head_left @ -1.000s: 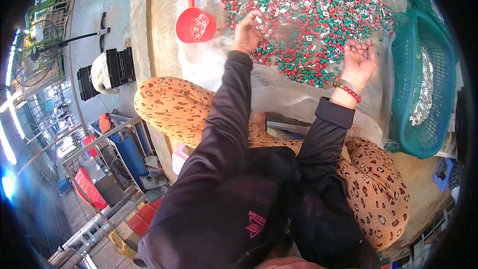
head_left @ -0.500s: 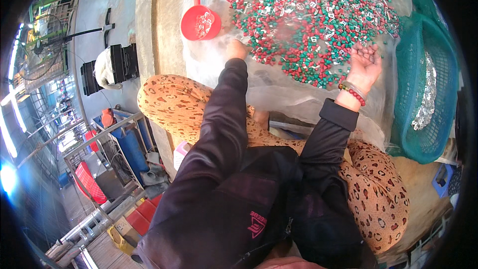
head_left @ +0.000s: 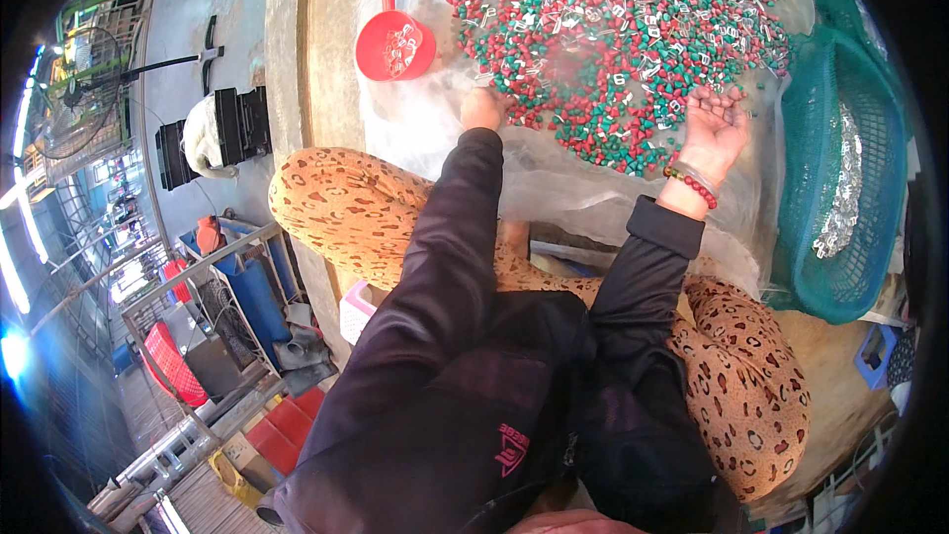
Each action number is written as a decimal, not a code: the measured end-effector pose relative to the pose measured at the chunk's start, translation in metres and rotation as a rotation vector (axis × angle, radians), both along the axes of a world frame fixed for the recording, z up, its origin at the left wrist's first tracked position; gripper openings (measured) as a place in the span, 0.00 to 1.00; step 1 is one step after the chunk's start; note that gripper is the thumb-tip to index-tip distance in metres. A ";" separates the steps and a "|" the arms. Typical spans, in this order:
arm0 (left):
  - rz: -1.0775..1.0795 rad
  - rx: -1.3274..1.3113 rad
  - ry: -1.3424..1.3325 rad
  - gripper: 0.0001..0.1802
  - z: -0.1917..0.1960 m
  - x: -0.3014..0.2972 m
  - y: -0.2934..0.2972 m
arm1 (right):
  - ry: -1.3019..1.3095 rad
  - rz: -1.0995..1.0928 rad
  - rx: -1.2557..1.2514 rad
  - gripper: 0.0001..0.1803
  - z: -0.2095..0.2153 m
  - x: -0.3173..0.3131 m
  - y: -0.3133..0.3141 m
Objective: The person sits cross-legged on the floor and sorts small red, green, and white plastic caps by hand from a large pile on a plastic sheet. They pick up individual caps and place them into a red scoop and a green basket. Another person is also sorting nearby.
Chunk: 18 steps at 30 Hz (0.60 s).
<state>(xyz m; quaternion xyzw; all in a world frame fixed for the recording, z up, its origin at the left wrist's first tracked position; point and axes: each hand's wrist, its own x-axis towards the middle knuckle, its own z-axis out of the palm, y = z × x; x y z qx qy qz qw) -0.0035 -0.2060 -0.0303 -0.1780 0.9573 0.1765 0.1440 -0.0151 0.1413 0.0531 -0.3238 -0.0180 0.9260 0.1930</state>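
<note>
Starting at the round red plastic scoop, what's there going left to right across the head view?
Round red plastic scoop, bare left hand, bare right hand, long green plastic mesh basket.

The head view looks steeply down from above the dark jacket [head_left: 435, 376], facing past the left hand [head_left: 481, 110] and right hand [head_left: 716, 129] to the red and green pieces [head_left: 598, 74] between and beyond them. It sits near both hands, the jacket's sleeves [head_left: 447, 213] entering from below them. The fisheye width takes in the platform edge [head_left: 287, 49] left of the left hand; farther left, what is probably a fan [head_left: 91, 84] shows small and hazy.
</note>
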 end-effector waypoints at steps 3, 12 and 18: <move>0.179 0.174 0.094 0.14 0.015 -0.008 0.008 | 0.022 0.033 -0.029 0.07 0.001 0.001 -0.001; 0.563 2.130 0.273 0.14 0.058 -0.044 -0.005 | 0.014 -0.001 -0.006 0.07 -0.006 0.002 0.004; 0.602 1.653 0.210 0.19 0.030 -0.061 -0.010 | 0.026 0.018 0.066 0.07 -0.010 0.005 0.005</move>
